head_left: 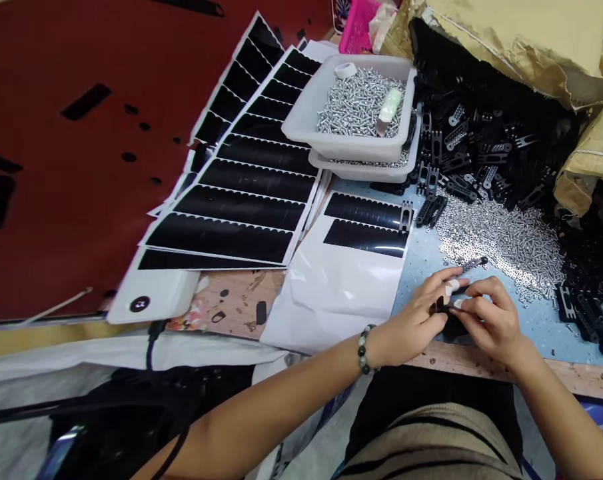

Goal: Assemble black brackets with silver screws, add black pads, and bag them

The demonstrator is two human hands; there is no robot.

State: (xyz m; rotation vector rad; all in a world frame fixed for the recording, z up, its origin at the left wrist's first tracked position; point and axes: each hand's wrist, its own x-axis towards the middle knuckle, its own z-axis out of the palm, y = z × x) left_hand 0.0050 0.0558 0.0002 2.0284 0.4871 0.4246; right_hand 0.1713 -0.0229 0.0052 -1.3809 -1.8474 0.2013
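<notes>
My left hand [421,317], with a bead bracelet at the wrist and white wrapping on a finger, is curled round a small black plastic bracket [474,265] whose far end sticks out past the fingers. My right hand [496,323] is pinched against the left fingers, its thumb and forefinger on the same small work. The fingers mostly hide what lies between them. Just beyond both hands spreads a heap of small silver screws and nuts [501,233] on the blue work surface [416,277]. Similar black brackets [586,313] lie right of my right hand.
Two stacked white tubs [301,137] of screws stand behind. Sheets of black adhesive strips [251,177] spread leftward, with a smaller sheet [366,227] nearer my hands. A big pile of black brackets [486,133] spills from a torn yellow sack [531,40]. A white device [151,293] sits left.
</notes>
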